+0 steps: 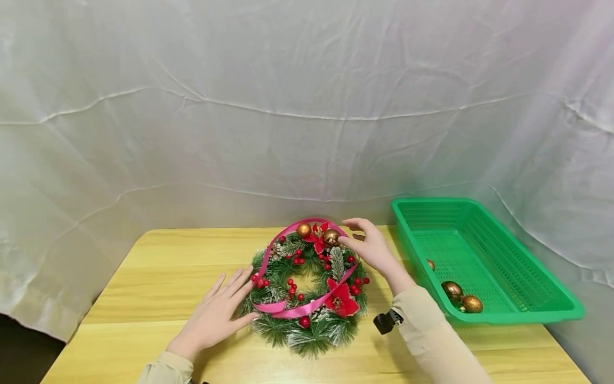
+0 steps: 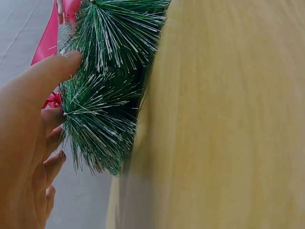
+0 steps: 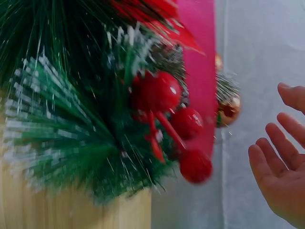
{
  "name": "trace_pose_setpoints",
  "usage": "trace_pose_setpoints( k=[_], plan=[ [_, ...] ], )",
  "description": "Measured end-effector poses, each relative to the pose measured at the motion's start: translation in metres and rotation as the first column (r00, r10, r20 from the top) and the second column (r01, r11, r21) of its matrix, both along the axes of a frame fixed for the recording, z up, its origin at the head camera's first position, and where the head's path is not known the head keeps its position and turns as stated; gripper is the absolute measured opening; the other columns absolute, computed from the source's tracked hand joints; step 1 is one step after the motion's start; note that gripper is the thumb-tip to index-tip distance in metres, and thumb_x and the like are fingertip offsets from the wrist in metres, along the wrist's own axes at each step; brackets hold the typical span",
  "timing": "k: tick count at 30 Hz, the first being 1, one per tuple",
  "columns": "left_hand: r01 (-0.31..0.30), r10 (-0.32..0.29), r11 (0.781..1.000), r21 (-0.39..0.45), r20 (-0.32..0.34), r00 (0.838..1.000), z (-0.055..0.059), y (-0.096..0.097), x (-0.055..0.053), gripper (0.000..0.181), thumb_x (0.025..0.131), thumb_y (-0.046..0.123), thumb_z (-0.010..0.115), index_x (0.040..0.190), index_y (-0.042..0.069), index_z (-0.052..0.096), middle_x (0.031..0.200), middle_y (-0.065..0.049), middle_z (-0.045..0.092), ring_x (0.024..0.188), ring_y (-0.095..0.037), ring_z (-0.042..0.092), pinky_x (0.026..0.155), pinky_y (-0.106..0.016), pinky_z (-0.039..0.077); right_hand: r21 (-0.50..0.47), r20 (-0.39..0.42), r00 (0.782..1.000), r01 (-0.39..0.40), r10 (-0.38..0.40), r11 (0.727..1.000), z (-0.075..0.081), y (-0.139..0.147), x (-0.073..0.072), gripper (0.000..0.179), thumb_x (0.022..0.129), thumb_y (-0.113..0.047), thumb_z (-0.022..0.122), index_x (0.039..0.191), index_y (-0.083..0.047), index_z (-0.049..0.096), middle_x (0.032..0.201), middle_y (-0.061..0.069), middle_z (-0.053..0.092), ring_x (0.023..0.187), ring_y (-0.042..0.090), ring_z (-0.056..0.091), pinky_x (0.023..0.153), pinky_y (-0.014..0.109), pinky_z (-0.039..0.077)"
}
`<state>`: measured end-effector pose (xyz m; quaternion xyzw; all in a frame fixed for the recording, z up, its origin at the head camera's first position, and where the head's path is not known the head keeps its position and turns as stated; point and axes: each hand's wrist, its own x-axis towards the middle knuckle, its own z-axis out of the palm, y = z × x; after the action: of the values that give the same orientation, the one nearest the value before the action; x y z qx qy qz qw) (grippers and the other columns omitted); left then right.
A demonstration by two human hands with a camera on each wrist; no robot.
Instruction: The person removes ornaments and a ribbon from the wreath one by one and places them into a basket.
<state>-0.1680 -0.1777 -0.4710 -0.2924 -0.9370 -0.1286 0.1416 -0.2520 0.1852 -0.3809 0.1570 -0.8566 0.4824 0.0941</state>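
Note:
A green wreath (image 1: 312, 338) with frosted tips lies on the table, set with red berries (image 3: 157, 90) and red flowers (image 1: 341, 301). Pink ribbon (image 1: 307, 309) loops loosely over it. At its far edge sit a gold bauble (image 1: 304, 230) and a shiny brown bauble (image 1: 331, 237). My left hand (image 1: 213, 320) rests against the wreath's left side, fingers extended, its thumb (image 2: 64, 67) at the frosted needles. Beside the brown bauble, my right hand (image 1: 371, 248) reaches in with fingers loosely bent; the right wrist view shows it apart from the baubles and holding nothing.
On the right stands a green plastic basket (image 1: 518, 319) with several brown and gold baubles (image 1: 472, 304) at its near left end. A pale cloth (image 1: 307, 154) hangs behind the wooden table (image 1: 158, 277). A small black device (image 1: 386, 321) is at my right sleeve.

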Motion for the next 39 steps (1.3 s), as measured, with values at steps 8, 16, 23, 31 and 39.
trace_pose_setpoints(
  k=[8,16,23,31,39],
  plan=[
    [0.004,-0.004,1.0,-0.005,0.004,1.0,0.001,0.001,-0.001,0.076,0.09,0.063,0.048,0.142,0.007,0.045,0.158,-0.003,0.02,0.143,-0.023,0.017,0.116,-0.049,0.008,0.039,0.039,0.999,0.001,-0.002,0.999,-0.01,-0.019,-0.017,0.046,0.083,-0.015,0.075,0.123,0.001,0.059,0.122,0.02,0.054,0.111,0.034,0.054,0.092,0.046,0.05],
    [0.013,-0.012,1.0,0.013,-0.013,1.0,0.0,0.0,-0.002,0.075,0.09,0.062,0.049,0.141,0.006,0.046,0.157,-0.004,0.022,0.142,-0.025,0.02,0.116,-0.048,0.008,0.17,0.02,1.0,0.003,-0.007,0.985,-0.022,-0.028,-0.025,0.048,0.081,-0.016,0.077,0.123,-0.001,0.06,0.123,0.017,0.054,0.109,0.032,0.054,0.092,0.047,0.047],
    [0.012,-0.011,1.0,0.019,-0.02,1.0,-0.002,0.001,-0.001,0.076,0.09,0.062,0.049,0.141,0.006,0.046,0.157,-0.004,0.022,0.142,-0.026,0.021,0.116,-0.048,0.007,0.214,0.037,0.999,0.023,-0.031,0.976,-0.025,-0.033,-0.025,0.049,0.079,-0.016,0.078,0.123,-0.004,0.06,0.121,0.016,0.055,0.104,0.032,0.055,0.087,0.047,0.048],
    [0.0,0.0,1.0,0.004,0.016,1.0,-0.002,0.0,-0.001,0.077,0.091,0.063,0.046,0.143,0.008,0.042,0.158,-0.002,0.018,0.143,-0.023,0.016,0.116,-0.047,0.006,0.185,0.028,0.998,0.042,-0.048,0.982,-0.023,-0.032,-0.023,0.047,0.081,-0.016,0.076,0.123,-0.005,0.059,0.12,0.015,0.055,0.102,0.031,0.056,0.081,0.044,0.053],
    [0.001,-0.001,1.0,0.004,0.008,1.0,-0.001,0.0,0.0,0.076,0.091,0.062,0.048,0.143,0.007,0.043,0.158,-0.004,0.02,0.143,-0.023,0.016,0.116,-0.047,0.006,0.112,-0.032,0.999,0.019,-0.016,0.994,-0.007,-0.026,-0.013,0.046,0.081,-0.011,0.077,0.122,-0.003,0.059,0.118,0.018,0.054,0.1,0.032,0.057,0.078,0.039,0.056]
  ],
)
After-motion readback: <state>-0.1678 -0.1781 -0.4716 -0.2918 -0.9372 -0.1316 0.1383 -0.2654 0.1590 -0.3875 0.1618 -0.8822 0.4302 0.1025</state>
